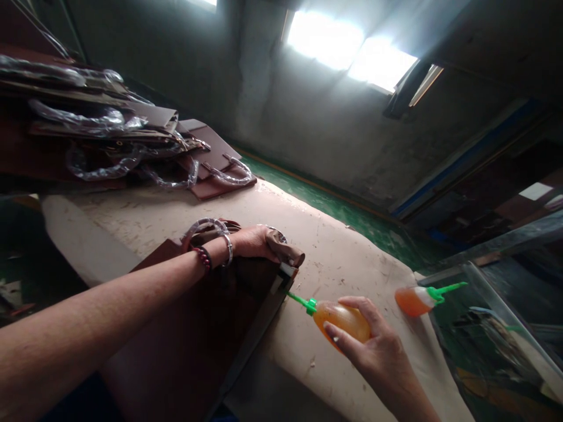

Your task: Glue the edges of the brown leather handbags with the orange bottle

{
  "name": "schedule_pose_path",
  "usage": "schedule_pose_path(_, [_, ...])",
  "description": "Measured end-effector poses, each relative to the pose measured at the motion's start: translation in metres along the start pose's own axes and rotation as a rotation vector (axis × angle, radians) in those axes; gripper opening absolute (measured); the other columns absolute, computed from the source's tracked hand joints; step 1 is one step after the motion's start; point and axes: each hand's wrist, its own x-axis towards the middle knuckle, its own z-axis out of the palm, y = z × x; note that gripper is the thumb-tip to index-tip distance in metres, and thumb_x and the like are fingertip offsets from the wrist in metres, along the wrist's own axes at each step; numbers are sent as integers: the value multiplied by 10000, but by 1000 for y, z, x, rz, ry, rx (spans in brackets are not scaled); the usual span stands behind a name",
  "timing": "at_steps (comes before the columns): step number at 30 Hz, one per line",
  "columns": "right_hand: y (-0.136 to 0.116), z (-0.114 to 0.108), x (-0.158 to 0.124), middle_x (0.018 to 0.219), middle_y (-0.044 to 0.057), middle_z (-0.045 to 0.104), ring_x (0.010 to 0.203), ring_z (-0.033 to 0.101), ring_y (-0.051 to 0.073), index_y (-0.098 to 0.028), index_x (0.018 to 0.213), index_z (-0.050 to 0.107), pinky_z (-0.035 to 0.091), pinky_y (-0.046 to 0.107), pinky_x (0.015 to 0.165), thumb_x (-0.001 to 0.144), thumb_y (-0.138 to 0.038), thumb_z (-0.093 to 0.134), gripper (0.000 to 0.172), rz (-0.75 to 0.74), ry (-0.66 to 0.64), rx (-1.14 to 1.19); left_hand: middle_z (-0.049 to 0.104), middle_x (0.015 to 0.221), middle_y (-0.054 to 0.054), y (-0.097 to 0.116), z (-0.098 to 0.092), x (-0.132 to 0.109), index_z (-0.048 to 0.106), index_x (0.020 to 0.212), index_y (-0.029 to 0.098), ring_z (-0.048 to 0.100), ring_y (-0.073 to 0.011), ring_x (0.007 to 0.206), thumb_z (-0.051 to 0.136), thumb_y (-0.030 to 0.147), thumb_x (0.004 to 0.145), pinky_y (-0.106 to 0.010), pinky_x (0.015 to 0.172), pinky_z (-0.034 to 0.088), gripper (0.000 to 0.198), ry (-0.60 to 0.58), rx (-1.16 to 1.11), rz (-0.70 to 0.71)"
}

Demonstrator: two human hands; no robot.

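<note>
A dark reddish-brown handbag [176, 328] with a plastic-wrapped handle [206, 223] stands at the near side of the table. My left hand [255, 243] reaches across its top and grips a folded brown flap [285, 249] at the far corner; the fingertips are partly hidden. In my right hand [373, 340] is a squeeze bottle [343, 319] of amber liquid, lying on its side with the fingers wrapped round it. Its thin green nozzle points left, the tip at the bag's edge below the flap.
A second squeeze bottle [413, 300] with orange liquid and a green nozzle lies at the table's right. Several brown bags with wrapped handles [101, 117] are piled at the back left. The pale tabletop [334, 252] carries scraps and stains. A clear-sided box [497, 328] stands at the right.
</note>
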Motion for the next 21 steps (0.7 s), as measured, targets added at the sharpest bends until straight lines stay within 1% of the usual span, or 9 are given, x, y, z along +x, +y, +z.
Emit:
schedule_pose_path(2, [0, -1, 1, 891, 36, 642, 772, 638, 215, -229, 953, 589, 504, 313, 656, 731, -446, 654, 317, -21, 30, -39, 700, 964, -71, 0, 0, 0, 699, 969, 106, 614, -221, 907, 689, 266, 703, -291, 834, 452, 310, -22, -33, 26])
schedule_pose_path(5, [0, -4, 0, 881, 30, 645, 769, 644, 209, -230, 953, 584, 510, 309, 663, 746, -440, 645, 300, -58, -54, -51, 701, 944, -70, -1, 1, 1, 698, 956, 102, 617, -219, 889, 702, 276, 695, -288, 811, 459, 313, -9, -49, 7])
schedule_pose_path(7, [0, -5, -2, 873, 20, 649, 745, 647, 197, -235, 954, 577, 512, 300, 657, 755, -435, 638, 289, -57, -113, -30, 699, 933, -72, -2, 1, 0, 697, 937, 97, 617, -222, 878, 716, 286, 683, -288, 795, 459, 316, 12, -36, -17])
schedule_pose_path(8, [0, -5, -2, 872, 18, 649, 743, 647, 195, -237, 957, 572, 512, 302, 663, 760, -433, 634, 285, -50, -118, -22, 698, 936, -71, -2, 1, 0, 697, 936, 98, 615, -222, 882, 718, 288, 681, -289, 799, 457, 318, 14, -34, -16])
schedule_pose_path(10, [2, -5, -1, 878, 21, 641, 763, 641, 200, -237, 965, 567, 509, 316, 691, 764, -434, 634, 289, -49, -72, -37, 697, 949, -70, -3, 1, 0, 698, 948, 105, 613, -221, 896, 712, 285, 686, -290, 823, 453, 318, 4, -39, 2])
schedule_pose_path(13, [7, -4, 6, 895, 32, 626, 802, 627, 213, -232, 950, 584, 500, 341, 734, 761, -431, 647, 282, -117, 12, -106, 698, 968, -72, -2, 1, 1, 701, 966, 115, 610, -226, 920, 704, 285, 692, -295, 847, 450, 323, -7, -49, 30])
schedule_pose_path(15, [9, -4, 9, 904, 33, 616, 807, 621, 212, -231, 943, 593, 497, 342, 740, 757, -428, 656, 279, -146, 40, -132, 699, 964, -75, -1, 0, 1, 704, 959, 113, 610, -228, 915, 707, 280, 688, -297, 839, 452, 318, -4, -39, 34])
schedule_pose_path(17, [8, -5, 8, 903, 28, 608, 800, 620, 209, -235, 949, 588, 495, 335, 735, 758, -429, 656, 280, -127, 37, -127, 701, 946, -76, 0, 0, 1, 705, 948, 109, 611, -226, 902, 706, 266, 689, -294, 818, 454, 303, -4, -24, 29])
schedule_pose_path(21, [3, -7, 3, 900, 18, 603, 777, 623, 202, -245, 945, 575, 495, 328, 718, 760, -437, 639, 274, -80, -29, -76, 701, 919, -72, 0, 0, 1, 702, 933, 101, 613, -218, 883, 704, 264, 703, -283, 790, 451, 281, -12, -20, 23])
